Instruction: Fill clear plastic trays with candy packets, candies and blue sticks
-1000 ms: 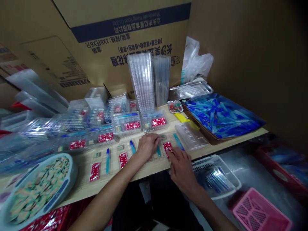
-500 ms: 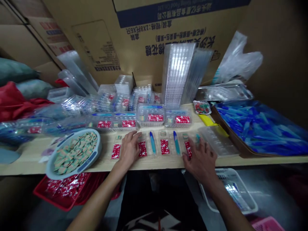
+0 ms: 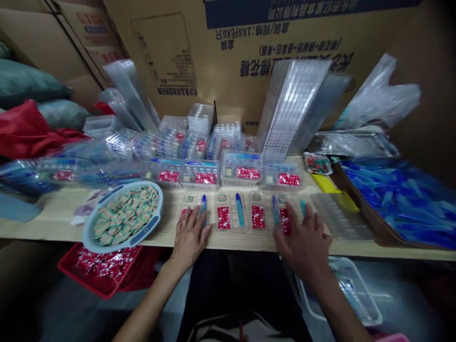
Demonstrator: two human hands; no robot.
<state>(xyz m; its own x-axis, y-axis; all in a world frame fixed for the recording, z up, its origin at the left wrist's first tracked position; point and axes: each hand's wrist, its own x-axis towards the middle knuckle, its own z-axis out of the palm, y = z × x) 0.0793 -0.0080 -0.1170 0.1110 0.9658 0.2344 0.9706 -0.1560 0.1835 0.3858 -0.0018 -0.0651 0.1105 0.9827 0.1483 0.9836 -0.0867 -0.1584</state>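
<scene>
A row of clear plastic blister trays (image 3: pixel 238 211) lies along the front of the wooden table, holding red printed packets and blue sticks. My left hand (image 3: pixel 189 237) rests at the table's front edge, its fingers spread over a tray's red packet (image 3: pixel 185 212) and close to a blue stick (image 3: pixel 203 209). My right hand (image 3: pixel 302 242) reaches over another red packet (image 3: pixel 285 221), with fingers apart beside a blue stick (image 3: pixel 276 211). Neither hand visibly holds anything. Part of the right-hand tray is hidden under my fingers.
Filled trays (image 3: pixel 240 170) stand behind the row. A round blue-rimmed tray of wrapped sweets (image 3: pixel 123 216) lies left, a large tray of blue sticks (image 3: pixel 402 204) right. Stacked clear trays (image 3: pixel 294 107) rise against cardboard boxes. Below the table sit a red basket (image 3: pixel 99 270) and a white basket (image 3: pixel 342 289).
My view has swung left and levelled out over the table. My hands have moved apart, from close together over the trays to either end of the front row.
</scene>
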